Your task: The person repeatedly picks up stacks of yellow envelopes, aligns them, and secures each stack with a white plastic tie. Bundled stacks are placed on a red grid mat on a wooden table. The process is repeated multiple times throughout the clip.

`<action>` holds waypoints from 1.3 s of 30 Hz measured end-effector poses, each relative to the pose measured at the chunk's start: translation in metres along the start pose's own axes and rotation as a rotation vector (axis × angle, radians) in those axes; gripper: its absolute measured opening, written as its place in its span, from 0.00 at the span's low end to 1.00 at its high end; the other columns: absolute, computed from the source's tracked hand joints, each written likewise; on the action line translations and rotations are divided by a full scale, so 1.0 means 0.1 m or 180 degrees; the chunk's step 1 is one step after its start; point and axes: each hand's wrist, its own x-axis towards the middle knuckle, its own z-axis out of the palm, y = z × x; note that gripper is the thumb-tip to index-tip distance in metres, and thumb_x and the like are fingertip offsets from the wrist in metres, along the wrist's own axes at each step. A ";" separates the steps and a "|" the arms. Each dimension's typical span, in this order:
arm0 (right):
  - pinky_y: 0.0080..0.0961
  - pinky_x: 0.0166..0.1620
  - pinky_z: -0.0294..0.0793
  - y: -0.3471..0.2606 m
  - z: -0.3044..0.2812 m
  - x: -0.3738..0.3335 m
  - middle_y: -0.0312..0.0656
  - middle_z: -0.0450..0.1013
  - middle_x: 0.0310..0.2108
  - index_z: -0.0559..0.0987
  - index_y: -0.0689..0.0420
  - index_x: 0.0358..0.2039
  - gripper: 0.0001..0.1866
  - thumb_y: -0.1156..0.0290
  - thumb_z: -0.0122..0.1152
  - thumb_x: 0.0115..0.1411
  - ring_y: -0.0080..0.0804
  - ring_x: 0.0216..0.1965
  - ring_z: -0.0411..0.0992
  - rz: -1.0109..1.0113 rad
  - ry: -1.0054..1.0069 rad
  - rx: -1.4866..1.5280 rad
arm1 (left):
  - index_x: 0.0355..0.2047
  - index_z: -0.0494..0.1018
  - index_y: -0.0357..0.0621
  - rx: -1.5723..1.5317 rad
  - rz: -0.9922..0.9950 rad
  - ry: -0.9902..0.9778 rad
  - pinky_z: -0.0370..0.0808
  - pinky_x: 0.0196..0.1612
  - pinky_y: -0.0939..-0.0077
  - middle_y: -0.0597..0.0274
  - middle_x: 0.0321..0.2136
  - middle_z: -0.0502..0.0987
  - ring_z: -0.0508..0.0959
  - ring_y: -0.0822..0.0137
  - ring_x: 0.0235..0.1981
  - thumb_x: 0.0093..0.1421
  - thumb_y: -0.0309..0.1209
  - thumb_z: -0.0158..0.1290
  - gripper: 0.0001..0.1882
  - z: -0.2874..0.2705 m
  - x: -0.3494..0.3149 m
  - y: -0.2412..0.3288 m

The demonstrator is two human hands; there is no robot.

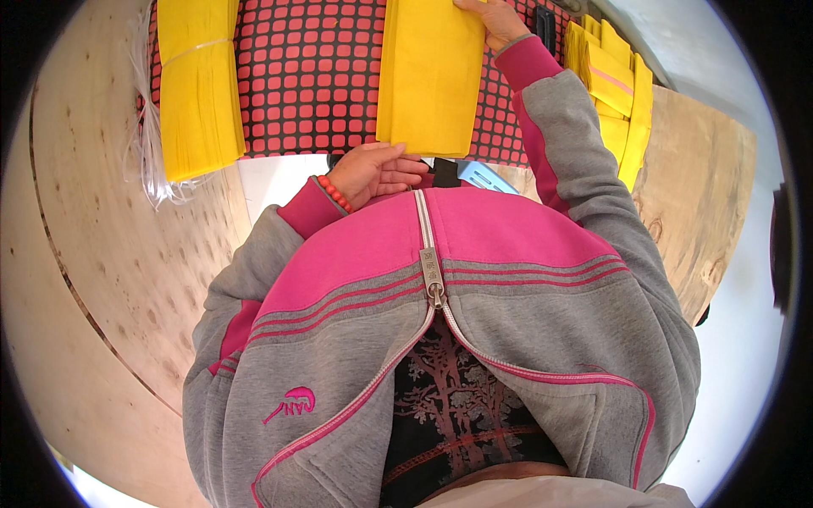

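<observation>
A stack of flat, folded yellow cloth pieces point(434, 80) lies on the red-and-black checkered surface in front of me, its upper end cut off by the picture's edge. My right hand point(502, 24) grips the stack's right side near the top, thumb on the upper face and the other fingers mostly hidden. At the stack's near edge, my left hand point(377, 173) is palm up with its fingers stretched out. Its thumb reaches the lower left corner of the cloth. A red bead bracelet point(334, 194) circles my left wrist.
To the left lies a yellow bundle point(199, 93) bound with a clear band, beside loose whitish strings point(148, 127). More yellow bundles point(614, 89) are at the right, by a black object point(544, 32). Wooden boards point(694, 169) flank the checkered surface point(309, 76). A light-blue plastic piece point(484, 177) shows below.
</observation>
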 end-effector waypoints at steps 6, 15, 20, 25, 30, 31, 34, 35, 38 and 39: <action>0.36 0.40 0.78 -0.02 0.06 -0.06 0.48 0.77 0.40 0.74 0.65 0.48 0.15 0.75 0.53 0.61 0.40 0.36 0.77 -0.0066 0.0150 -0.0099 | 0.46 0.70 0.37 -0.0060 -0.0002 0.0008 0.76 0.40 0.80 0.55 0.41 0.79 0.78 0.72 0.36 0.68 0.39 0.42 0.17 -0.04 -0.02 -0.02; 0.34 0.38 0.78 0.02 0.02 -0.06 0.46 0.77 0.38 0.75 0.64 0.46 0.14 0.75 0.55 0.59 0.37 0.34 0.77 -0.0191 0.0224 -0.0255 | 0.44 0.71 0.37 -0.0049 0.0019 0.0099 0.76 0.37 0.83 0.57 0.37 0.80 0.78 0.74 0.33 0.68 0.40 0.43 0.18 -0.05 0.00 -0.06; 0.32 0.36 0.78 0.04 0.03 -0.07 0.43 0.77 0.36 0.76 0.63 0.44 0.13 0.75 0.57 0.58 0.34 0.33 0.77 -0.0255 0.0559 -0.0677 | 0.42 0.72 0.37 0.0027 0.0027 0.0213 0.75 0.34 0.84 0.59 0.35 0.80 0.78 0.75 0.29 0.68 0.42 0.44 0.18 -0.07 0.03 -0.10; 0.30 0.36 0.77 0.05 0.00 -0.06 0.43 0.78 0.35 0.77 0.63 0.43 0.13 0.74 0.59 0.57 0.33 0.32 0.77 -0.0331 0.0467 -0.0861 | 0.33 0.75 0.38 0.0502 -0.0099 0.0069 0.73 0.29 0.84 0.60 0.27 0.79 0.77 0.76 0.25 0.67 0.40 0.45 0.17 -0.06 -0.02 -0.07; 0.30 0.37 0.77 0.11 -0.10 -0.05 0.43 0.78 0.35 0.77 0.63 0.43 0.15 0.71 0.61 0.57 0.33 0.32 0.77 -0.0522 0.0322 -0.1016 | 0.27 0.74 0.39 0.2233 0.1254 0.0705 0.72 0.25 0.78 0.59 0.21 0.77 0.76 0.69 0.22 0.63 0.35 0.50 0.12 0.18 -0.20 0.10; 0.31 0.38 0.77 0.12 -0.13 -0.07 0.43 0.78 0.37 0.77 0.62 0.44 0.15 0.70 0.61 0.57 0.35 0.33 0.77 -0.0501 0.0268 -0.1019 | 0.27 0.74 0.40 0.2780 0.1958 0.1029 0.72 0.25 0.76 0.59 0.21 0.77 0.76 0.67 0.21 0.61 0.34 0.51 0.11 0.25 -0.21 0.14; 0.29 0.39 0.77 0.13 -0.15 -0.06 0.44 0.78 0.37 0.77 0.63 0.44 0.19 0.64 0.64 0.56 0.33 0.36 0.77 -0.0633 0.0476 -0.1639 | 0.34 0.73 0.39 0.4650 0.3367 0.1790 0.73 0.41 0.63 0.55 0.34 0.77 0.77 0.57 0.35 0.55 0.32 0.56 0.10 0.41 -0.17 0.28; 0.28 0.38 0.78 0.11 -0.15 -0.06 0.45 0.79 0.37 0.77 0.64 0.44 0.21 0.62 0.66 0.56 0.32 0.37 0.78 -0.0648 0.0687 -0.1974 | 0.37 0.73 0.39 0.5134 0.3938 0.1874 0.71 0.47 0.60 0.54 0.39 0.76 0.76 0.56 0.41 0.55 0.33 0.56 0.12 0.44 -0.08 0.36; 0.22 0.39 0.75 0.03 -0.12 -0.14 0.39 0.78 0.33 0.78 0.63 0.39 0.22 0.56 0.67 0.55 0.27 0.34 0.76 -0.0487 0.0693 -0.2083 | 0.49 0.70 0.38 0.5967 0.3842 0.1859 0.53 0.64 0.49 0.50 0.55 0.68 0.65 0.54 0.59 0.55 0.37 0.56 0.23 0.51 0.10 0.37; 0.24 0.40 0.75 -0.02 -0.11 -0.19 0.40 0.77 0.34 0.78 0.62 0.41 0.22 0.56 0.66 0.55 0.29 0.35 0.76 -0.0608 0.0925 -0.2669 | 0.49 0.70 0.37 0.6090 0.3686 0.1870 0.52 0.64 0.48 0.49 0.55 0.67 0.64 0.54 0.59 0.55 0.38 0.56 0.24 0.50 0.15 0.36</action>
